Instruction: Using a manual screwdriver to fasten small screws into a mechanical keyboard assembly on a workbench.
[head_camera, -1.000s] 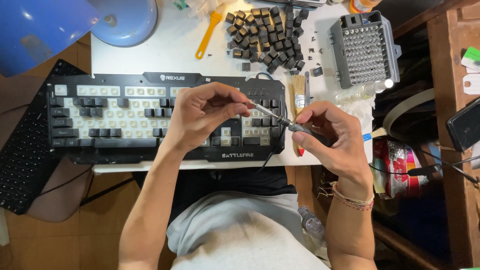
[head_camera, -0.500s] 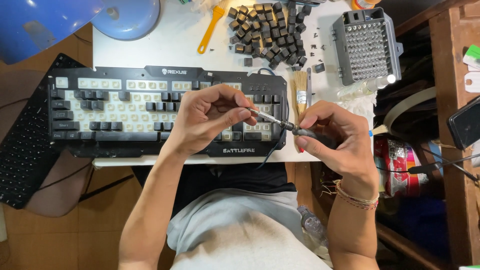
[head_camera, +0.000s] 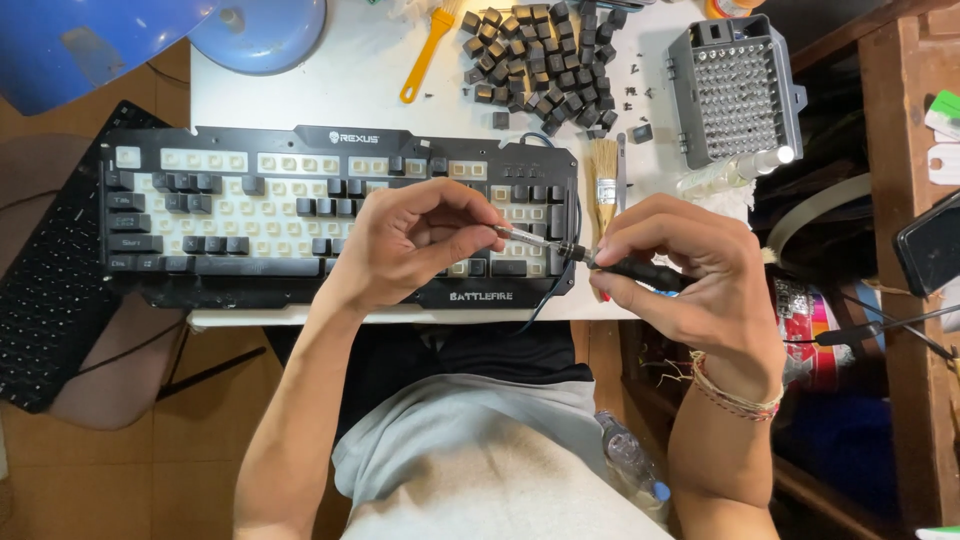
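A black keyboard with many keycaps removed lies on the white table. Over its right end, my right hand grips the black handle of a small screwdriver. The screwdriver's metal shaft points left. My left hand pinches the tip of that shaft with its fingertips. Both hands hover just above the keyboard's right key block.
A pile of loose dark keycaps lies at the back of the table, beside an orange-handled tool. A grey bit-set case stands at the right, a small brush beside the keyboard. A second black keyboard sits lower left.
Both hands and the screwdriver stay together; the view has shifted slightly, with the hands a little lower over the keyboard's right end.
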